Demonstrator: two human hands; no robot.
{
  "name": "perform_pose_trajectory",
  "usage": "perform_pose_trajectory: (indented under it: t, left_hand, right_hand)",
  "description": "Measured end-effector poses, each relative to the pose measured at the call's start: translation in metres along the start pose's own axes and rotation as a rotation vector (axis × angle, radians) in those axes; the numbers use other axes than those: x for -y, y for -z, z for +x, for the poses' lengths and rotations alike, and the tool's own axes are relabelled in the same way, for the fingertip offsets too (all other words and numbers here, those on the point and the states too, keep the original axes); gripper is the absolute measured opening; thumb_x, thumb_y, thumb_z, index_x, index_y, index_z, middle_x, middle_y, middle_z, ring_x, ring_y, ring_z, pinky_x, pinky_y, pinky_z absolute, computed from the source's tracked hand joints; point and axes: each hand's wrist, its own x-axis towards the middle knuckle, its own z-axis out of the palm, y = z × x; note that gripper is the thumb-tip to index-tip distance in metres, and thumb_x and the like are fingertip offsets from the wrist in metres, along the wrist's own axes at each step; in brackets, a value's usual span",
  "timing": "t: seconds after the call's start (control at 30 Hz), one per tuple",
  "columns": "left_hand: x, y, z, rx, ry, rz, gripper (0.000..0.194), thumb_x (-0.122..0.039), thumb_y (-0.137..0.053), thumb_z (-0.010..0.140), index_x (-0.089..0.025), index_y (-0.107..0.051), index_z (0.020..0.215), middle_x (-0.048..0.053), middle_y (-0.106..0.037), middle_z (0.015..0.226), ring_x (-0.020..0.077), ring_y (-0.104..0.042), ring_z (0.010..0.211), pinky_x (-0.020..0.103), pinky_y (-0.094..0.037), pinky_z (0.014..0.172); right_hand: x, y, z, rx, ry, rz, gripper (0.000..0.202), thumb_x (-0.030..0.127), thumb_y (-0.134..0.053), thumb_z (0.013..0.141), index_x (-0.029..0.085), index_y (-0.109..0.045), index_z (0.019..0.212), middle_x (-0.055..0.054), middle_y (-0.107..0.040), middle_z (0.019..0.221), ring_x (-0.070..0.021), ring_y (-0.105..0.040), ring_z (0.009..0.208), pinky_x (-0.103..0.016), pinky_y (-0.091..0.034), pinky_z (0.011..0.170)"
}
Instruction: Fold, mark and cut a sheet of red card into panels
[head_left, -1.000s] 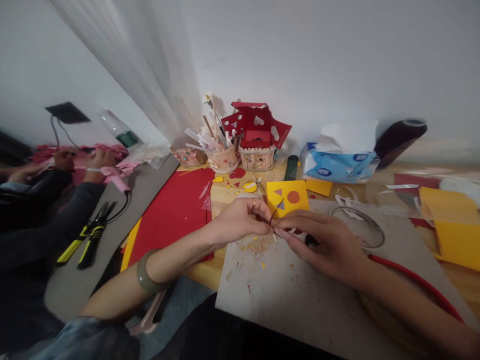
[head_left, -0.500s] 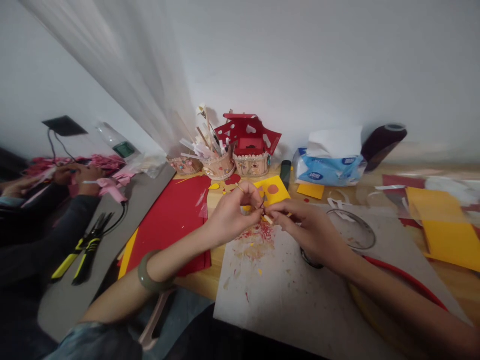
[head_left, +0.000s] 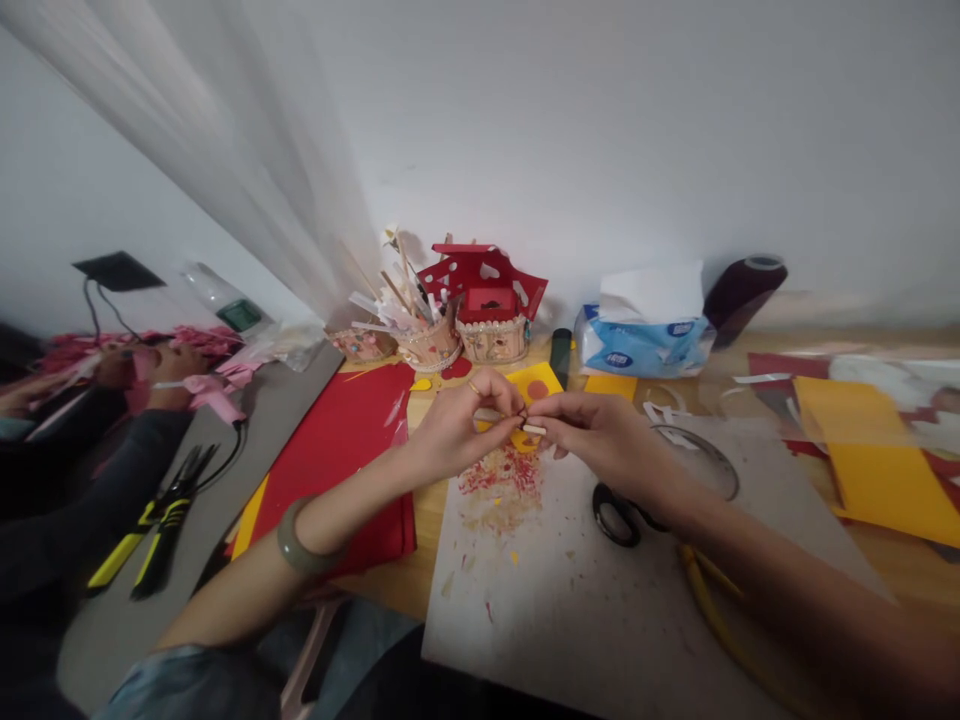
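Note:
My left hand (head_left: pixel 463 422) and my right hand (head_left: pixel 600 432) meet fingertip to fingertip above the grey board (head_left: pixel 555 590). Between thumb and forefinger, the right one pinches a small pale stick (head_left: pixel 534 429). The left fingertips are closed on something small and dark at the stick's inner end, too small to make out. Behind the fingers lies yellow paper (head_left: pixel 547 378) with a reddish round spot. Red and yellow scraps are scattered on the board below. Black scissor handles (head_left: pixel 616 515) show under my right wrist.
Decorated cups (head_left: pixel 427 345) and a red paper box (head_left: pixel 489 300) stand at the back, beside a tissue pack (head_left: pixel 645 340). Red sheets (head_left: pixel 337 450) lie left, yellow sheets (head_left: pixel 870 450) right. Farther left are pliers (head_left: pixel 161 525) and another person's hands (head_left: pixel 169 365).
The view has shifted slightly. My hands stay together, the pale stick now lies more level, and more of the black scissor handles shows beneath my right wrist.

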Motion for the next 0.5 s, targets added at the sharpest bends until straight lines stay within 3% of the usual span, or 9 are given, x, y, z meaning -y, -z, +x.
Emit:
perform_pose_trajectory:
  t: [0.33, 0.5]
  left_hand:
    - [0.016, -0.01, -0.003, -0.11, -0.186, -0.093, 0.02, -0.007, -0.059, 0.081, -0.02, -0.044, 0.081, -0.001, -0.055, 0.081, 0.0098, -0.059, 0.079, 0.021, -0.046, 0.071]
    - [0.02, -0.015, -0.004, -0.155, -0.233, -0.169, 0.021, -0.004, -0.057, 0.082, -0.02, -0.043, 0.082, 0.0, -0.057, 0.083, 0.0092, -0.057, 0.076, 0.02, -0.046, 0.067]
  right_hand:
    - [-0.002, 0.006, 0.01, 0.093, -0.032, -0.012, 0.021, 0.032, -0.053, 0.074, 0.018, -0.068, 0.073, 0.001, -0.061, 0.059, -0.0105, -0.053, 0.052, -0.022, -0.041, 0.047]
    - [0.005, 0.011, 0.007, 0.01, 0.02, -0.166, 0.013, 0.025, -0.052, 0.072, 0.018, -0.062, 0.067, 0.0, -0.06, 0.061, -0.0113, -0.051, 0.056, -0.024, -0.038, 0.053]
